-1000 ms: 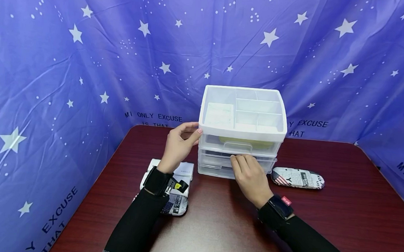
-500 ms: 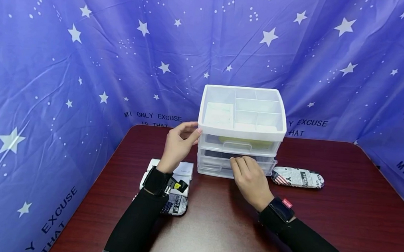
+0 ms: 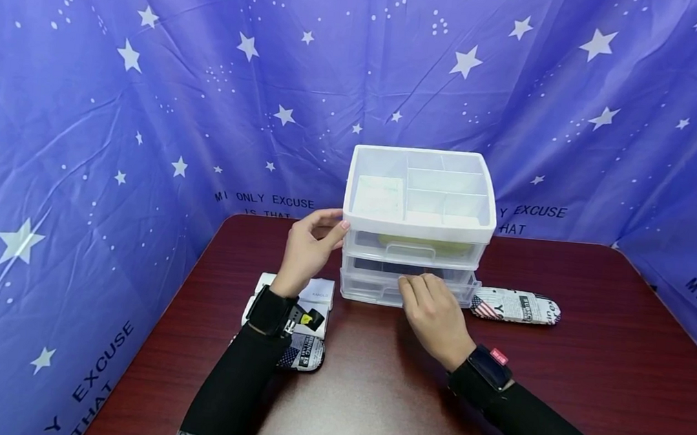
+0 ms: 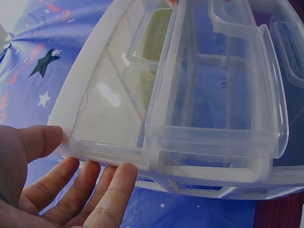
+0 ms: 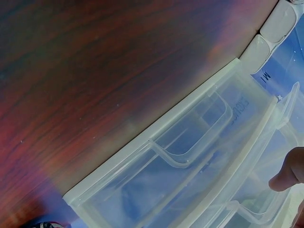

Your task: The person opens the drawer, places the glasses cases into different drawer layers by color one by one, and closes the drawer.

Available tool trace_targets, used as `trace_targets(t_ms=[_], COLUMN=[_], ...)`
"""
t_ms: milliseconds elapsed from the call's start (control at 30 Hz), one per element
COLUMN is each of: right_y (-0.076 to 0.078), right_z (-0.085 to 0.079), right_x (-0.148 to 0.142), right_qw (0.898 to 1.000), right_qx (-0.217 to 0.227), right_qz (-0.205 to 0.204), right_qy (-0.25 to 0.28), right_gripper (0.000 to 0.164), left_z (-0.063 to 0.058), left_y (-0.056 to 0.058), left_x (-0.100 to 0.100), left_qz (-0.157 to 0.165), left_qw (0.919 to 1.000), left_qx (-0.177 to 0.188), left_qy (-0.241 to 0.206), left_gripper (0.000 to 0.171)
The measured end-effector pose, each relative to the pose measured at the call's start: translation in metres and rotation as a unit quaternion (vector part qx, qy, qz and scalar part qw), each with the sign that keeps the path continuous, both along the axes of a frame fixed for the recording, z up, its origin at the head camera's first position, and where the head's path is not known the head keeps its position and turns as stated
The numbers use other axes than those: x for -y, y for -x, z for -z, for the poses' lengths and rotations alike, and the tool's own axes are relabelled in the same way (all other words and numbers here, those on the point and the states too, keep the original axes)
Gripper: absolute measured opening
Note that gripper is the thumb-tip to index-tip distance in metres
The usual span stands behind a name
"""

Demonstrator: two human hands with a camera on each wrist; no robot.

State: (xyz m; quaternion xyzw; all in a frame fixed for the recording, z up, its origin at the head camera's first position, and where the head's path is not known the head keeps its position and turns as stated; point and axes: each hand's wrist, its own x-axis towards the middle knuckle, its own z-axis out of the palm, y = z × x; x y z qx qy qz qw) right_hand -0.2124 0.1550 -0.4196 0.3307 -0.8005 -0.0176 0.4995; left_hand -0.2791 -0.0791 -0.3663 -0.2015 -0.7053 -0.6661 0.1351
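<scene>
A clear plastic drawer organizer [image 3: 417,229] with a white-rimmed, divided top tray stands at the table's back. Its middle drawer [image 4: 213,137] juts forward from the frame, and my right hand [image 3: 436,318] grips that drawer's front with curled fingers. In the right wrist view, only the thumb [image 5: 287,173] and a bit of another finger show at the drawer. My left hand [image 3: 308,252] rests against the organizer's left side near the top rim, thumb and fingers loosely extended. Something yellow-green [image 4: 157,35] lies inside the closed upper drawer. The lowest drawer [image 5: 185,142] sits closed.
White boxes [image 3: 320,291] lie on the table left of the organizer, partly behind my left wrist. In front of them is a newspaper-print case [image 3: 307,353]. Another oblong newspaper-print case [image 3: 517,307] lies right of the organizer. A blue star curtain [image 3: 361,73] hangs behind.
The middle drawer has slid farther out toward me, with my right hand moving slightly forward along with it. My left hand stays at the organizer's side.
</scene>
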Motion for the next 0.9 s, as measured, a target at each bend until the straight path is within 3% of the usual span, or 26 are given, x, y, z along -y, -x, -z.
trace_targets(t_ms=[900], right_y=[-0.014], right_z=[0.001], right_x=[0.001], right_qw=[1.0], right_qx=[0.0], right_qz=[-0.007], right_qy=[0.009], right_gripper=[0.026], left_z=[0.0], left_y=[0.0], left_x=[0.001], left_qz=[0.011], left_qw=[0.9999], left_qx=[-0.003], left_qy=[0.005], left_gripper=[0.036])
